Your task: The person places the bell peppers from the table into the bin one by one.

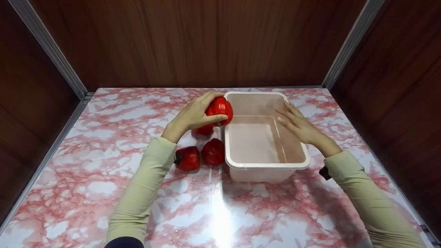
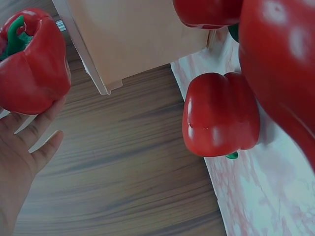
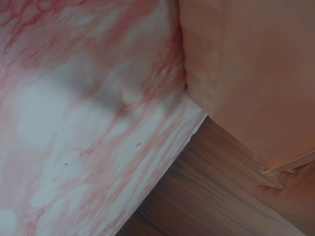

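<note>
A red bell pepper (image 1: pixel 222 107) with a green stem is in my left hand (image 1: pixel 194 112), its thumb and fingers curved around it. In the head view the held pepper overlaps the left rim of a pale plastic bin (image 1: pixel 267 165). My right hand (image 1: pixel 298 125) is at the bin's right side, fingers fairly straight and reaching over the rim. In the right wrist view its fingers (image 3: pixel 268 192) lie right by the rim. Just left of the bin are two red peppers, one on its side (image 1: pixel 188 159) and one against the wall (image 1: pixel 213 152); a third (image 1: pixel 204 130) is partly hidden below the held one.
A table (image 1: pixel 103 187) with a pink and white marbled top carries everything. Brown wood-grain panels (image 1: pixel 206 44) stand behind it and on both sides, joined by grey metal corner posts (image 1: pixel 351 41).
</note>
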The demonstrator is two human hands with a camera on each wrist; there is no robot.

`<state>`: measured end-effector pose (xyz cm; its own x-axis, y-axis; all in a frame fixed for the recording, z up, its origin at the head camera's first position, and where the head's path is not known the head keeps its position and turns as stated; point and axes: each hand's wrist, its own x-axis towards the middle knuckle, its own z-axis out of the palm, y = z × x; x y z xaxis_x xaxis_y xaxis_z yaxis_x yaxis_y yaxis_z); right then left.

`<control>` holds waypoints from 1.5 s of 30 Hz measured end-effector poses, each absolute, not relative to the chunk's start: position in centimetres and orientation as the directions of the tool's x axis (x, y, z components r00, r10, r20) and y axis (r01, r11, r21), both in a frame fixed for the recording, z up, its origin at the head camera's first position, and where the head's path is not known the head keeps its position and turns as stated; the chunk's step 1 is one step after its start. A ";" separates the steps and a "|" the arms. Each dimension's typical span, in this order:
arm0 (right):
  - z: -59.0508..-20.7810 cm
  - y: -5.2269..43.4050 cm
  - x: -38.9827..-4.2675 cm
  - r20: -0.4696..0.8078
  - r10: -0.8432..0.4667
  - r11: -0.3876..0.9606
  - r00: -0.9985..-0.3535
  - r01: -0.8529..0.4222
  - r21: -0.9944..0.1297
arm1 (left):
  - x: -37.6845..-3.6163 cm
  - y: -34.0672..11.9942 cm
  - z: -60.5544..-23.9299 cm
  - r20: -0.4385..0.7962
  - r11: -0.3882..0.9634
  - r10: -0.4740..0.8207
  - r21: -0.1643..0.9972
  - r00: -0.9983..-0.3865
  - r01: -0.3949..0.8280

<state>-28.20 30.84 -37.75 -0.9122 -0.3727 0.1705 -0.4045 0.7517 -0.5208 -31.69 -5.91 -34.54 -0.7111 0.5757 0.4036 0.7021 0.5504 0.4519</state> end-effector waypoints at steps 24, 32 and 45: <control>-38.0 30.9 -28.3 0.171 -0.388 0.753 -0.906 -0.419 -0.507 | -31.6 -4.9 -34.3 0.382 0.569 0.584 0.436 -0.717 0.697; -37.8 30.8 -28.1 0.165 -0.381 0.751 -0.910 -0.408 -0.519 | -31.7 -4.6 -34.3 0.378 0.569 0.595 0.426 -0.709 0.704; -37.8 30.9 -28.3 0.186 -0.385 0.744 -0.904 -0.423 -0.518 | -32.0 -4.1 -34.0 0.376 0.549 0.616 0.426 -0.693 0.719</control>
<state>-28.27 30.87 -37.80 -0.9042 -0.3846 0.1857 -0.4227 0.7437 -0.5179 -31.97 -4.09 -34.02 -0.6929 0.6155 0.3756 0.7189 0.5491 0.4263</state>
